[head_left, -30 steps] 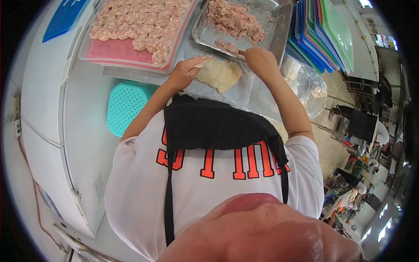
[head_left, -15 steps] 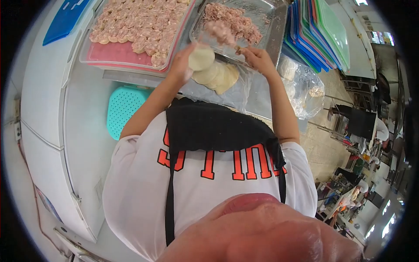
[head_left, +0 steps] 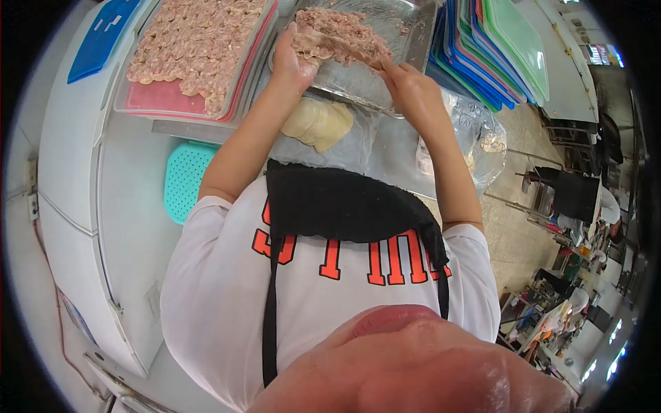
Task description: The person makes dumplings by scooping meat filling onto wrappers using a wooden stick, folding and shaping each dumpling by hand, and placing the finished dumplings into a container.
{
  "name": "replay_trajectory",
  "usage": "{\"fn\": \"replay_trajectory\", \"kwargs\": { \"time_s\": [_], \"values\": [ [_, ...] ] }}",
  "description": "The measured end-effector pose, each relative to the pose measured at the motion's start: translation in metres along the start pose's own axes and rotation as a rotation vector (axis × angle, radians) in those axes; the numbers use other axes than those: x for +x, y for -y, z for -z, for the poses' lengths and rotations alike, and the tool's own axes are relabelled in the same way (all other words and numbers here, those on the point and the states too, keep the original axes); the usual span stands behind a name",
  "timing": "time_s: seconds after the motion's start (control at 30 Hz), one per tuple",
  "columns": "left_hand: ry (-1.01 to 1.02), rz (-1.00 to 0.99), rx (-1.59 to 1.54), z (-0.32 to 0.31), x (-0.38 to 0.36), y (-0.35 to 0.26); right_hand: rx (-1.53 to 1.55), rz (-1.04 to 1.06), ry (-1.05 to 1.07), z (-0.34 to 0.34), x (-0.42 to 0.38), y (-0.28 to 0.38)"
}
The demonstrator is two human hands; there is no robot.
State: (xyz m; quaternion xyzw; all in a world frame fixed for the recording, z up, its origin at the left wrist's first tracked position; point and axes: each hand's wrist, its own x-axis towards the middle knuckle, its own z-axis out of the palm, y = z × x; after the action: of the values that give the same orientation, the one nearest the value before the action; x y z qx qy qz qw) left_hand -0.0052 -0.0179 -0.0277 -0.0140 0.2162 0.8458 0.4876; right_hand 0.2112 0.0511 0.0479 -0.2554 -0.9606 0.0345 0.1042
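My left hand [head_left: 292,69] is up at the metal tray [head_left: 354,88], cupped around a round dough wrapper [head_left: 313,55] with minced meat on it. In my right hand [head_left: 413,89] is the handle of a slim spatula [head_left: 351,52]; its meat-smeared blade reaches across to the wrapper, and its exact shape is hard to make out. Pinkish minced meat [head_left: 368,43] is heaped in the tray behind both hands. Below my left hand, a stack of pale dough wrappers [head_left: 320,125] lies on clear plastic, partly covered by my wrist.
On the left stands a pink-lined tray [head_left: 162,98] packed with rows of filled dumplings. A turquoise perforated basket [head_left: 187,180] sits nearer me. Colourful plastic lids [head_left: 509,51] are stacked at right, above a clear plastic bag [head_left: 485,148]. A blue lid [head_left: 103,41] lies far left.
My left hand has moved up from the wrapper stack to the tray with a wrapper. The meat-loaded spatula in my right hand now meets that wrapper.
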Motion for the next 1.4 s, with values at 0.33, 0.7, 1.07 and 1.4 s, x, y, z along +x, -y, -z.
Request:
{"fn": "replay_trajectory", "kwargs": {
  "time_s": [0.33, 0.7, 1.07, 1.4],
  "values": [
    [-0.002, -0.078, 0.037, -0.001, 0.015, 0.007, 0.037, -0.114, 0.003, -0.074, 0.037, -0.07],
    [-0.098, 0.037, 0.045, -0.036, 0.0, 0.012, 0.004, 0.062, 0.158, 0.012, 0.025, -0.032],
    [0.237, 0.069, 0.19, -0.036, -0.012, -0.002, 0.466, 0.141, 0.0, 0.014, 0.029, -0.061],
    [0.663, -0.219, 1.667, -0.063, -0.03, -0.029, 0.71, 0.118, 0.286, 0.035, 0.013, -0.053]
  ]
}}
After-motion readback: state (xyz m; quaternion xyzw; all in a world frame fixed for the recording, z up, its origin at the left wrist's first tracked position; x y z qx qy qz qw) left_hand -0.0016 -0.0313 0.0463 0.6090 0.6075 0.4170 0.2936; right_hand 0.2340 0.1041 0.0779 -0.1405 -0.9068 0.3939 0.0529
